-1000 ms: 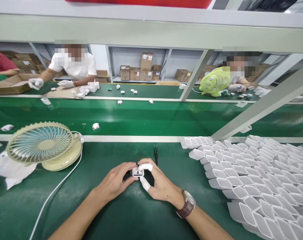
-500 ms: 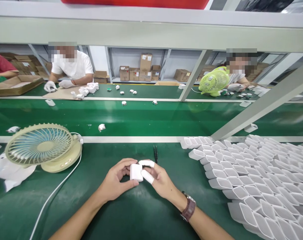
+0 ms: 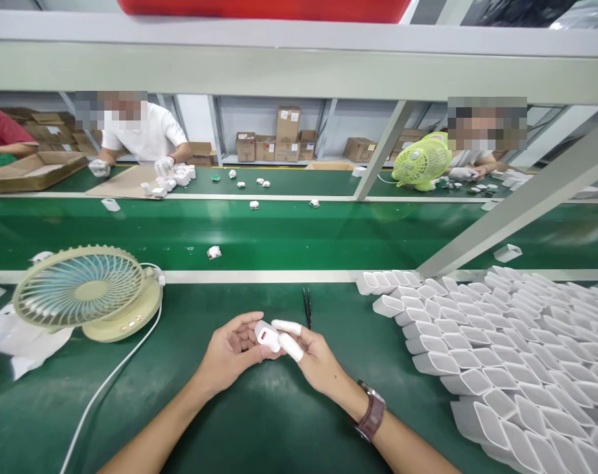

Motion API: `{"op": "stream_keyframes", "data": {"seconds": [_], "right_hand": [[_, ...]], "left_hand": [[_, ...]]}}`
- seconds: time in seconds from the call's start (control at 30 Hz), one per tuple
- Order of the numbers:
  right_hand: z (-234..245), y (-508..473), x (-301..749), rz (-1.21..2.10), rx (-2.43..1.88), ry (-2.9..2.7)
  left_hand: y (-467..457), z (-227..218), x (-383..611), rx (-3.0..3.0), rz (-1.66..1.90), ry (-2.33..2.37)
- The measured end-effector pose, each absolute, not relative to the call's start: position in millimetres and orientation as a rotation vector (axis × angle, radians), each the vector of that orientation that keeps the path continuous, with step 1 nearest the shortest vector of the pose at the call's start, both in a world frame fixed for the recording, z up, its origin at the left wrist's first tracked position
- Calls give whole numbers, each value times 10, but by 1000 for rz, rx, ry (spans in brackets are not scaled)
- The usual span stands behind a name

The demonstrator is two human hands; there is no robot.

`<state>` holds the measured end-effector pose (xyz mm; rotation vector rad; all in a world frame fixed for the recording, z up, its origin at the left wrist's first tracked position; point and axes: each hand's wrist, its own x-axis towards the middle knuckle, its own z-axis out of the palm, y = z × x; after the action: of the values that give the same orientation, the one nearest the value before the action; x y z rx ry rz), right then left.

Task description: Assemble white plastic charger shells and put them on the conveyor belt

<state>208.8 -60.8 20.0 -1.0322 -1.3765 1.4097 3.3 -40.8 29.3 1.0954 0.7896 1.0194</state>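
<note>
Both my hands meet low in the middle over the green mat. My left hand (image 3: 229,352) cups a small white charger block (image 3: 268,336) with a red port facing up. My right hand (image 3: 312,355), with white finger cots on thumb and forefinger and a brown watch on the wrist, pinches the same block from the right. A pair of black tweezers (image 3: 307,307) lies just beyond my fingers.
A large heap of white plastic shells (image 3: 496,349) fills the right. A cream desk fan (image 3: 86,289) with a white cable stands at the left. Small white parts ride the green conveyor (image 3: 289,230). Two people work across it, beside a lime fan (image 3: 421,161).
The white block has been turned in my fingers: first its open end faced me, then a plain side, now the red port shows. Parts on the conveyor have drifted right.
</note>
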Motion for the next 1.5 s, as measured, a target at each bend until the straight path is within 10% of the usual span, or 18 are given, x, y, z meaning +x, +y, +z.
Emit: {"op": "stream_keyframes", "data": {"seconds": [0.53, 1.5], "right_hand": [[286, -772, 1998, 295, -954, -2170], [-34, -545, 1943, 340, -612, -2670]], "left_hand": [[-179, 189, -178, 1880, 1264, 1187], [1042, 554, 1538, 2484, 1127, 1011]]}}
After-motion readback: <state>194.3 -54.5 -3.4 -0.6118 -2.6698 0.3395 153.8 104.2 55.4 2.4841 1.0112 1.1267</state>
